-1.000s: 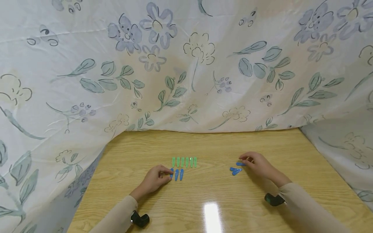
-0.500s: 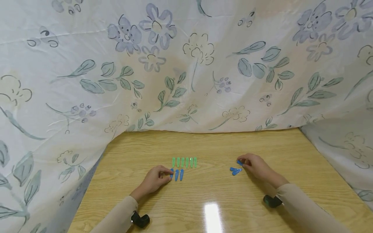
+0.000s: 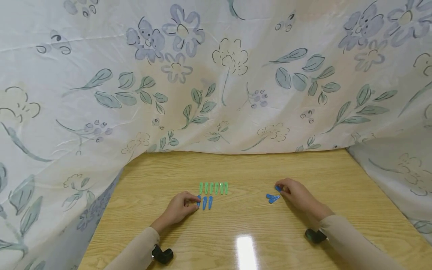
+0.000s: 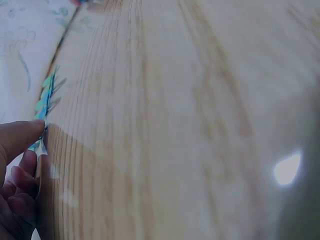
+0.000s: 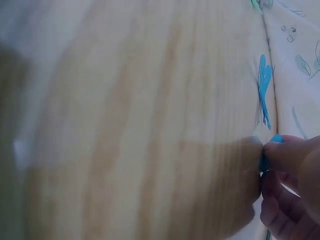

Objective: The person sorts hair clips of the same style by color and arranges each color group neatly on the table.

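Observation:
In the head view my left hand [image 3: 179, 208] pinches the leftmost blue hair clip [image 3: 198, 201] between thumb and index finger. Two more blue clips [image 3: 210, 202] stand beside it in a short row. Just behind these runs a line of several green hair clips [image 3: 211, 188]. Over on the right, my right hand [image 3: 296, 193] pinches another blue hair clip [image 3: 278, 188] by fingertips and thumb. Close to that hand, two blue clips [image 3: 272, 198] lie partly crossed. The right wrist view shows the pinched clip [image 5: 264, 160] mostly covered by my thumb.
A wooden table [image 3: 243, 168] carries everything. Floral cloth [image 3: 229, 93] hangs along its back and both sides. Dark wrist-worn devices [image 3: 163, 255] stick out under both sleeves. Light glares off the table [image 3: 246, 249] near the front.
My right hand has turned its blue clip from lying nearly level to slanting and shifted it slightly back. The left hand stays in place at its clip.

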Demonstrator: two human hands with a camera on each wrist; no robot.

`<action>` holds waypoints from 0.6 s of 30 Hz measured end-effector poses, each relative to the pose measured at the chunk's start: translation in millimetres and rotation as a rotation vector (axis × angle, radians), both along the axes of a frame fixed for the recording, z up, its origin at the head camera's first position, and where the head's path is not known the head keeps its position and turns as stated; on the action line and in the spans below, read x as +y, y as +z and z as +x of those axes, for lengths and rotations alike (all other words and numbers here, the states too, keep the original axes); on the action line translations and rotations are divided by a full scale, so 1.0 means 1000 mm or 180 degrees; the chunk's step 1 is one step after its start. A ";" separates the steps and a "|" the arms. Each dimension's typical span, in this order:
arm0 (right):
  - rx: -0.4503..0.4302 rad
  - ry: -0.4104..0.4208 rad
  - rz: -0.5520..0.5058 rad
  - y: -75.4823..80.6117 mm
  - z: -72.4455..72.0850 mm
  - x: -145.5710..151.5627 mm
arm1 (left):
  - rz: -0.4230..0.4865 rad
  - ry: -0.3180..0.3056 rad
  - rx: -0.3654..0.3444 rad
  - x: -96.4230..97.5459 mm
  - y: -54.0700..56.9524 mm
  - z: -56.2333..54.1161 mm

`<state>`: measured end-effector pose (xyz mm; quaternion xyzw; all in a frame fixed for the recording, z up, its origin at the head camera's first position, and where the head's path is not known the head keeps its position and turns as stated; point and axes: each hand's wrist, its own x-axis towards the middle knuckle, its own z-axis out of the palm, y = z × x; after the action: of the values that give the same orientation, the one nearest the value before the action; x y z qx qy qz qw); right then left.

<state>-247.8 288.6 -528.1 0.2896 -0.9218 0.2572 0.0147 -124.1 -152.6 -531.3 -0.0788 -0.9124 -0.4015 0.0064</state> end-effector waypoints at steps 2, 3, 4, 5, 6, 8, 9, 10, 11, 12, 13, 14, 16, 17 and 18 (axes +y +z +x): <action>0.0040 -0.0026 -0.0017 -0.001 0.000 0.000 | 0.0000 0.0003 -0.0005 0.000 -0.001 0.000; 0.0058 -0.0033 -0.0037 -0.002 0.000 0.001 | 0.0003 0.0002 -0.0006 0.000 -0.001 0.000; 0.0063 -0.0037 -0.0049 -0.002 0.000 0.001 | 0.0005 0.0005 -0.0007 -0.001 -0.002 0.000; 0.0067 -0.0039 -0.0077 -0.002 0.000 0.001 | 0.0010 0.0004 -0.0008 -0.001 -0.002 0.000; 0.0075 -0.0049 -0.0099 -0.003 0.000 0.001 | 0.0012 0.0004 -0.0011 -0.001 -0.003 0.000; 0.0089 -0.0069 -0.0122 -0.003 0.001 0.002 | 0.0014 0.0002 -0.0005 -0.001 -0.004 0.000; 0.0103 -0.0093 -0.0125 -0.003 0.001 0.002 | 0.0015 0.0001 -0.0007 -0.001 -0.005 0.000; 0.0125 -0.0127 -0.0124 -0.003 0.001 0.002 | 0.0011 0.0004 -0.0006 -0.001 -0.005 -0.001; 0.0160 -0.0166 -0.0130 -0.003 0.002 0.002 | 0.0010 0.0004 -0.0006 -0.001 -0.005 -0.001; 0.0200 -0.0191 -0.0130 -0.002 0.002 0.003 | 0.0007 0.0008 -0.0006 -0.001 -0.005 -0.001; 0.0227 -0.0228 -0.0141 -0.002 0.002 0.003 | 0.0009 0.0012 -0.0004 -0.001 -0.005 -0.001; 0.0241 -0.0277 -0.0159 -0.002 0.002 0.003 | 0.0008 0.0017 -0.0003 -0.001 -0.005 -0.001; 0.0243 -0.0342 -0.0228 0.001 0.002 0.003 | 0.0010 0.0024 -0.0003 -0.001 -0.004 -0.001; 0.0223 -0.0361 -0.0266 0.002 0.002 0.003 | 0.0011 0.0027 -0.0003 -0.001 -0.004 -0.001; 0.0199 -0.0368 -0.0315 0.003 0.002 0.003 | 0.0020 0.0031 -0.0006 -0.001 -0.004 -0.001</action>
<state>-245.9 291.3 -525.0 0.2427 -0.9223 0.2920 0.0726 -124.8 -153.5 -534.8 -0.0739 -0.9116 -0.4044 0.0078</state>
